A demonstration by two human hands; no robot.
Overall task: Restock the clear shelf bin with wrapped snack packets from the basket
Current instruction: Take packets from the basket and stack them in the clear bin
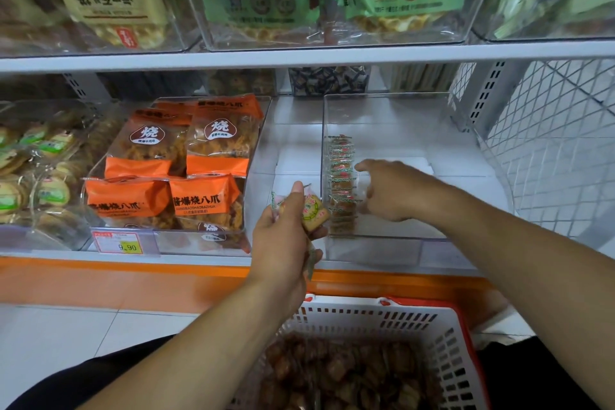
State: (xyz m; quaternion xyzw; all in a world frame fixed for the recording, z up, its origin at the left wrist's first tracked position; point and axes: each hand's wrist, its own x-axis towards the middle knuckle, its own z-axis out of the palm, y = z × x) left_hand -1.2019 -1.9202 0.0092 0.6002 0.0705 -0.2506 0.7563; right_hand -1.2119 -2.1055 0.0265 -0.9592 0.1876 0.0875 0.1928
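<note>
The clear shelf bin [392, 245] sits on the lower shelf at centre right. A row of wrapped snack packets [341, 176] stands on edge along its left wall. My right hand [392, 191] reaches inside the bin with fingers spread, resting against the row and holding nothing. My left hand [286, 230] hovers just left of the bin's front corner, shut on a few wrapped packets [314, 213] with a yellow-green label. Below, the white basket [442, 339] with a red rim holds many brown wrapped packets [339, 373].
A bin of orange snack bags [186, 156] stands left of the clear bin, with a price tag [121, 242] on its front. Green-labelled biscuit packs [36, 170] lie further left. An upper shelf [299, 55] carries more bins. A wire mesh panel [559, 150] closes the right side.
</note>
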